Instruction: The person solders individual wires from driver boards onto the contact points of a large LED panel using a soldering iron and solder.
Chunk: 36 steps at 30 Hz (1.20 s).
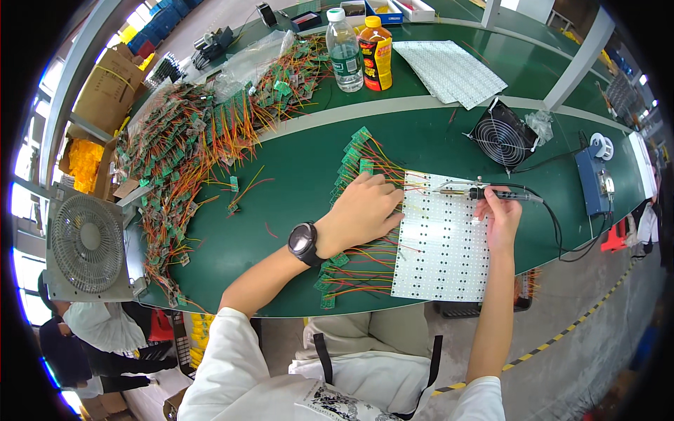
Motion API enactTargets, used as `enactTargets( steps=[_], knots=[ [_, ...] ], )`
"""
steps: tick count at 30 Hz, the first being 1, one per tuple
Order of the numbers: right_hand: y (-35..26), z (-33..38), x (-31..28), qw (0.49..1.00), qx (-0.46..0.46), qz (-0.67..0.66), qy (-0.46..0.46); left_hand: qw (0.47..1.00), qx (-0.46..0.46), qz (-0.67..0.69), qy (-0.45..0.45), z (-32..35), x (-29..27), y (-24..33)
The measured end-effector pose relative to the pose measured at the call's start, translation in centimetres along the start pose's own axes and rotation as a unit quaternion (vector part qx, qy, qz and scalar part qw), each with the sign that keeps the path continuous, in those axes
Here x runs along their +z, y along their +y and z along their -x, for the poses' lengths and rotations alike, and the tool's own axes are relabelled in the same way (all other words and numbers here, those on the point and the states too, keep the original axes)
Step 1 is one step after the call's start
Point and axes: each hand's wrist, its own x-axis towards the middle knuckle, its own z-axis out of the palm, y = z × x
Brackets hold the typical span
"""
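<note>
A white panel (439,259) dotted with rows of small pads lies on the green workbench in front of me. My right hand (500,219) is closed around a soldering iron (502,194) with a thin metal feed tube above it; its tip points left over the panel's upper part. Just left of the panel, my left hand (366,212) rests palm down with curled fingers, hiding what is under them. A column of small green circuit boards (348,165) runs past this hand, their red and yellow wires (368,256) reaching the panel's left edge.
A large heap of wired boards (189,133) covers the bench's left side. Beyond are a water bottle (345,56), an orange-labelled bottle (375,56) and stacked white panels (449,70). A black fan (502,137) and blue solder feeder (595,179) stand right; a grey fan (88,242) is left.
</note>
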Motion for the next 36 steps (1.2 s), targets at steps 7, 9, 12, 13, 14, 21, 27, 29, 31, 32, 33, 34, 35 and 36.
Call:
enactTargets(
  steps=[7, 9, 12, 13, 14, 21, 27, 29, 31, 32, 33, 34, 35, 36],
  knots=[
    [0.0, 0.0, 0.1, 1.000, 0.006, 0.007, 0.003, 0.995, 0.078, 0.067, 0.010, -1.8, 1.6, 0.6],
    [0.1, 0.1, 0.1, 1.000, 0.004, 0.005, 0.007, 0.992, 0.093, 0.081, 0.007, -2.2, 1.8, 0.3],
    [-0.1, 0.2, 0.2, 1.000, 0.002, 0.008, 0.005, 0.987, 0.106, 0.118, -0.010, -2.3, 2.2, -0.3],
    [-0.1, 0.2, 0.1, 1.000, 0.003, 0.011, 0.006, 0.989, 0.079, 0.127, 0.007, -2.3, 2.5, -0.4],
    [-0.1, 0.2, 0.2, 1.000, 0.001, 0.016, 0.007, 0.989, 0.052, 0.135, 0.024, -2.3, 2.6, -0.5],
    [0.1, 0.4, 0.2, 0.999, -0.008, 0.033, 0.005, 0.990, -0.014, 0.106, 0.097, -2.8, 4.4, -1.1],
    [0.2, 0.4, 0.2, 0.998, -0.006, 0.056, 0.001, 0.990, 0.011, 0.075, 0.122, -2.9, 4.9, -1.3],
    [0.2, 0.4, 0.1, 0.998, -0.007, 0.057, -0.002, 0.989, 0.017, 0.070, 0.127, -2.8, 5.0, -1.3],
    [0.2, 0.4, 0.2, 0.998, -0.006, 0.057, -0.007, 0.990, 0.011, 0.067, 0.120, -2.8, 4.9, -1.4],
    [0.2, 0.3, 0.2, 0.998, -0.012, 0.061, -0.013, 0.991, 0.009, 0.065, 0.114, -2.8, 4.9, -1.4],
    [0.1, 0.3, 0.3, 0.998, -0.017, 0.065, -0.019, 0.991, 0.008, 0.067, 0.114, -2.8, 4.9, -1.4],
    [0.1, 0.3, 0.3, 0.997, -0.016, 0.067, -0.018, 0.991, 0.010, 0.065, 0.118, -2.8, 4.9, -1.3],
    [0.1, 0.4, 0.4, 0.997, -0.015, 0.071, -0.016, 0.991, 0.011, 0.062, 0.122, -2.8, 4.9, -1.4],
    [0.2, 0.4, 0.4, 0.997, -0.015, 0.075, -0.013, 0.991, 0.010, 0.063, 0.121, -2.8, 4.9, -1.4]
  ],
)
